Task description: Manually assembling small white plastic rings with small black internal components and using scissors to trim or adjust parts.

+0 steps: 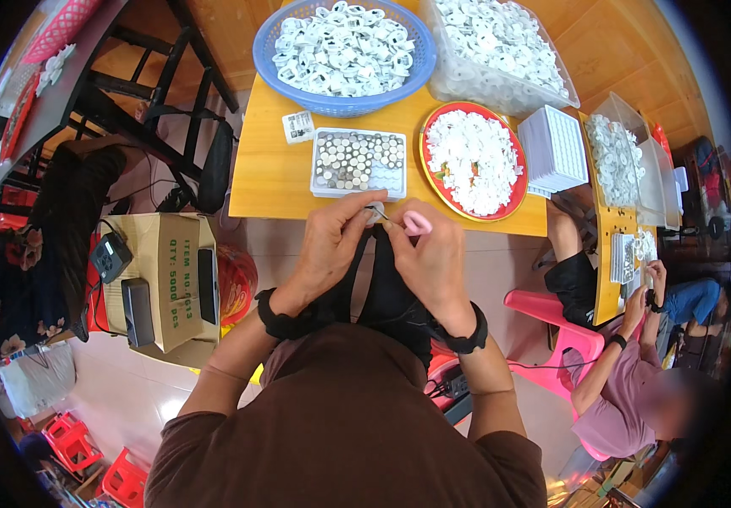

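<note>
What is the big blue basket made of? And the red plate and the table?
The blue basket looks like moulded plastic: even colour and a slotted wall. The red plate seems plastic too, smooth and a bit shiny, though I can't be sure. The table looks like wood or a wood-look board, with a smooth orange-yellow top and faint grain.
</note>
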Tool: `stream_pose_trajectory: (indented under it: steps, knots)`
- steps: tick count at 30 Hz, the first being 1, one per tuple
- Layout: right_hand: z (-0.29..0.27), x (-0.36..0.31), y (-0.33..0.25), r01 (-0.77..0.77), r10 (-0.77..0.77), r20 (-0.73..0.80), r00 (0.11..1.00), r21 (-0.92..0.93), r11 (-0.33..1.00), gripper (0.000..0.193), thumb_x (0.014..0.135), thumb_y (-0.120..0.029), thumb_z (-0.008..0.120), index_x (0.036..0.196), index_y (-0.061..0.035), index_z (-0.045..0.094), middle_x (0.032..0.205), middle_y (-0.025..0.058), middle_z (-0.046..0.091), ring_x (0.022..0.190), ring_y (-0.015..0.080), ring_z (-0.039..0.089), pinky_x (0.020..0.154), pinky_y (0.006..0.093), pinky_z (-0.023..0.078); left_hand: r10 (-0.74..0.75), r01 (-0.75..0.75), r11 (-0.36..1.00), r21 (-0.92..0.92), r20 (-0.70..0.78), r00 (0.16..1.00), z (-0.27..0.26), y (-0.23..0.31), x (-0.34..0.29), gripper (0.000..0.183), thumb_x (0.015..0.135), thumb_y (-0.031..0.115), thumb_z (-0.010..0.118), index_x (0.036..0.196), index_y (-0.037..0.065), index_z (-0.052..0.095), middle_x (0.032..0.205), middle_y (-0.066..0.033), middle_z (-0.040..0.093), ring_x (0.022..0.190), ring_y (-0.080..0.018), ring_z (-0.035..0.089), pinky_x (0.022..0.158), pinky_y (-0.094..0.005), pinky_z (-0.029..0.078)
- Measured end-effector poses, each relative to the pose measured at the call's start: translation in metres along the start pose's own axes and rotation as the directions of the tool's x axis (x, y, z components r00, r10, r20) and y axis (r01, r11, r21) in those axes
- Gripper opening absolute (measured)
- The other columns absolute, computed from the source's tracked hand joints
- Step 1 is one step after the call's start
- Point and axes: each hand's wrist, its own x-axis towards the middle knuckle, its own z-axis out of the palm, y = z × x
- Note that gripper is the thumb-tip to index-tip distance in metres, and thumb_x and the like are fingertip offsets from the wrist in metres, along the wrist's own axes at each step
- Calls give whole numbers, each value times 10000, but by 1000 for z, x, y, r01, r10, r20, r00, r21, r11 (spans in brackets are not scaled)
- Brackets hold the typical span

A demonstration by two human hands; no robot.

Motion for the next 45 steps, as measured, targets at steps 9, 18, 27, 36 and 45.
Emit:
stream_pose_trajectory:
  steps: [9, 18, 27, 36, 45]
  knots:
    - [-9, 17, 33, -481, 192, 484, 854, 592, 647, 83, 774, -30, 656, 745, -13, 580, 588, 19, 563, 405, 75, 520, 349, 179, 363, 55, -65, 996, 64, 152, 987, -19, 10, 5, 269, 906, -7, 467, 1134, 29, 606, 1051, -62, 644, 925, -108, 580, 800, -245, 469]
    - [-7, 19, 37, -484, 133, 512, 848, 650, 585, 106, 773, -38, 673, 743, -21, 573, 574, 18, 558, 410, 76, 524, 355, 178, 358, 33, -34, 999, 3, 164, 986, -22, 11, 7, 256, 882, -11, 506, 1119, 0, 602, 992, -91, 659, 878, -116, 590, 788, -252, 472]
    - [-10, 17, 39, -458, 101, 501, 859, 666, 589, 94, 774, -36, 674, 755, -16, 585, 584, 22, 565, 412, 73, 520, 357, 178, 355, -70, 106, 987, -124, 265, 962, -25, 14, 8, 246, 930, 49, 460, 1122, 5, 609, 1081, -64, 632, 901, -104, 588, 793, -237, 475]
    - [-9, 16, 36, -440, 119, 474, 872, 655, 614, 90, 790, -49, 664, 766, -12, 586, 614, 21, 575, 422, 61, 514, 363, 174, 356, -101, 175, 939, -294, 250, 963, -22, 12, 7, 257, 945, 138, 466, 1117, -2, 597, 1038, -88, 632, 862, -121, 607, 756, -251, 507]
    - [-2, 21, 30, -428, 206, 409, 889, 582, 692, 74, 790, -50, 653, 785, -10, 591, 624, 17, 578, 441, 59, 517, 374, 172, 361, -236, 268, 931, -250, 150, 960, -20, -1, 15, 245, 949, 191, 471, 1029, 21, 629, 830, -47, 650, 646, -73, 586, 572, -188, 457]
